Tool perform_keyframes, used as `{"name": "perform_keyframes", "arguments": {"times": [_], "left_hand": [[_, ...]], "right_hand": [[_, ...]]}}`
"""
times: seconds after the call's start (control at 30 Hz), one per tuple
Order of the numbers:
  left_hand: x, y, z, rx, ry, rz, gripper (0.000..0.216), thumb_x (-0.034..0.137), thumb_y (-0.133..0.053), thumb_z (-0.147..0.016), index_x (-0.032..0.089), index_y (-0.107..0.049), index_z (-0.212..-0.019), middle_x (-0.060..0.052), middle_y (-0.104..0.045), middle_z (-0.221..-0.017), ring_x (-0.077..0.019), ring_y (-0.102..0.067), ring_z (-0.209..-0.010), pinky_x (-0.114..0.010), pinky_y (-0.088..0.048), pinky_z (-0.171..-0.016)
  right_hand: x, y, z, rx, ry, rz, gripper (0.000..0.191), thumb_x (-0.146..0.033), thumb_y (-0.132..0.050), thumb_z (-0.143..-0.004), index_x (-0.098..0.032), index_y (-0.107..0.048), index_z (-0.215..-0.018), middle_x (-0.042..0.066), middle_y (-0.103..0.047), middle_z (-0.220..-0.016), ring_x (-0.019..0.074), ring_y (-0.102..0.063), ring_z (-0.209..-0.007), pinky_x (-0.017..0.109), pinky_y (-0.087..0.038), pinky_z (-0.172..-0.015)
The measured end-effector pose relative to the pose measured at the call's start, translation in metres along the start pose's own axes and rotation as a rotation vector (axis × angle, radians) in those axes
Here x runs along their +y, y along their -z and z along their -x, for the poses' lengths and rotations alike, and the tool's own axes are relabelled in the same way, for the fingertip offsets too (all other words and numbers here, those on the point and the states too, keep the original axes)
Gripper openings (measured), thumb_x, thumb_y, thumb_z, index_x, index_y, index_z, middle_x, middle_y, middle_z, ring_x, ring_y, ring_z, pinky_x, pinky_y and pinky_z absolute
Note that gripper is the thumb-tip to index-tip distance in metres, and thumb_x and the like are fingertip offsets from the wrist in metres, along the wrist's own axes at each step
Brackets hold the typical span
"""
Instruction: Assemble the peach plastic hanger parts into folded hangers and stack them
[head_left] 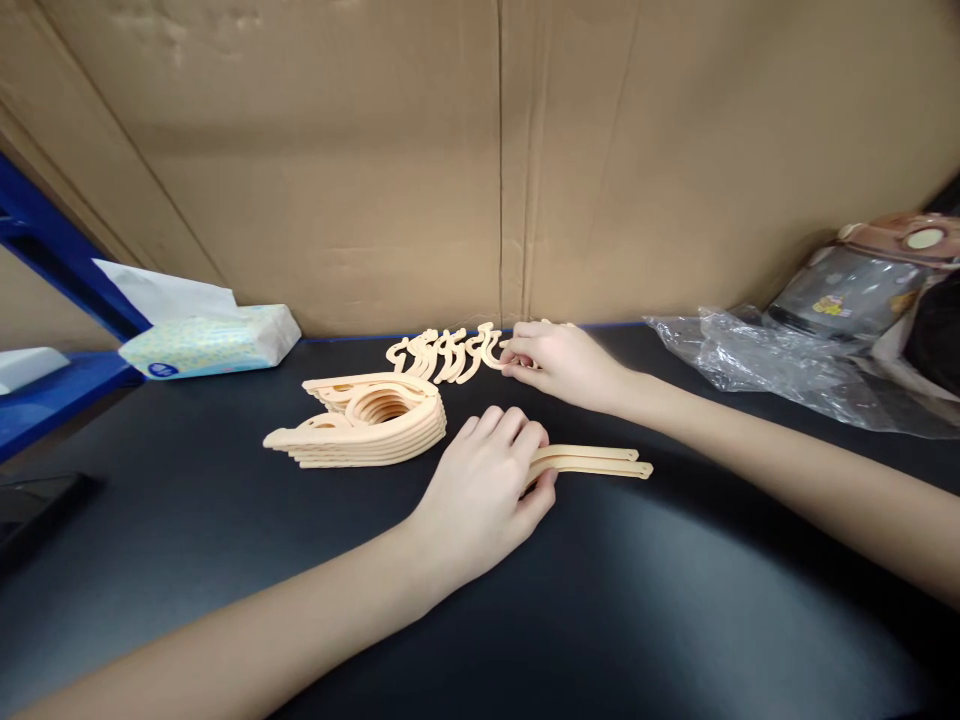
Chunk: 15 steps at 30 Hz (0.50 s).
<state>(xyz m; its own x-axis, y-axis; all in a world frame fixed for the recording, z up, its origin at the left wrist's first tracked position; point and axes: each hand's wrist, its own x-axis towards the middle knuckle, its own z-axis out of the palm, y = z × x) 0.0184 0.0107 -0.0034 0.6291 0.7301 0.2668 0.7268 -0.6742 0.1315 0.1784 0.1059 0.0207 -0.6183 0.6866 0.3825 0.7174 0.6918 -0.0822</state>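
My left hand (491, 475) is closed around a folded beige plastic clothes hanger (600, 460); its two slim arms stick out to the right, and the rest is hidden under my fingers. Farther back, my right hand (562, 362) has its fingertips together at one of the hanger hooks (491, 352). Several more curved beige hooks (450, 355) lie in a row to its left, and a few poke out behind the hand. Left of my left hand rests a neat stack of beige hanger pieces (375, 430) with rounded openings.
Everything lies on a black tabletop (637, 620) before a cardboard wall (375, 180). A tissue pack (214, 340) sits at the back left, near a blue frame (71, 250). Crumpled clear plastic (780, 370) and a transparent bottle (847, 285) with a brown lid occupy the right.
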Motion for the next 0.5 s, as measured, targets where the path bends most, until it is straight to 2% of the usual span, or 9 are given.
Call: {"name": "perform_keyframes", "arguments": {"times": [0.3,0.5], "left_hand": [[0.005,0.001,0.006,0.025,-0.006,0.013,0.013,0.026,-0.050,-0.091,0.020,-0.061,-0.094,-0.004,-0.059,-0.092,-0.0229,-0.049,-0.087,-0.036,-0.036,-0.072],[0.014,0.005,0.020,-0.015,-0.021,0.060,0.011,0.023,-0.048,-0.092,0.020,-0.059,-0.090,-0.003,-0.057,-0.088,-0.0221,-0.049,-0.082,-0.036,-0.034,-0.070]], "right_hand": [[-0.003,0.015,0.069,-0.055,-0.008,-0.261,0.014,-0.027,-0.057,-0.093,-0.018,-0.067,-0.093,-0.001,-0.062,-0.079,0.0114,-0.055,-0.070,0.023,-0.040,-0.064],[-0.010,0.014,0.081,-0.097,-0.044,-0.476,0.013,-0.028,-0.061,-0.091,-0.017,-0.069,-0.091,-0.002,-0.056,-0.073,0.0105,-0.050,-0.065,0.023,-0.039,-0.061]]}}
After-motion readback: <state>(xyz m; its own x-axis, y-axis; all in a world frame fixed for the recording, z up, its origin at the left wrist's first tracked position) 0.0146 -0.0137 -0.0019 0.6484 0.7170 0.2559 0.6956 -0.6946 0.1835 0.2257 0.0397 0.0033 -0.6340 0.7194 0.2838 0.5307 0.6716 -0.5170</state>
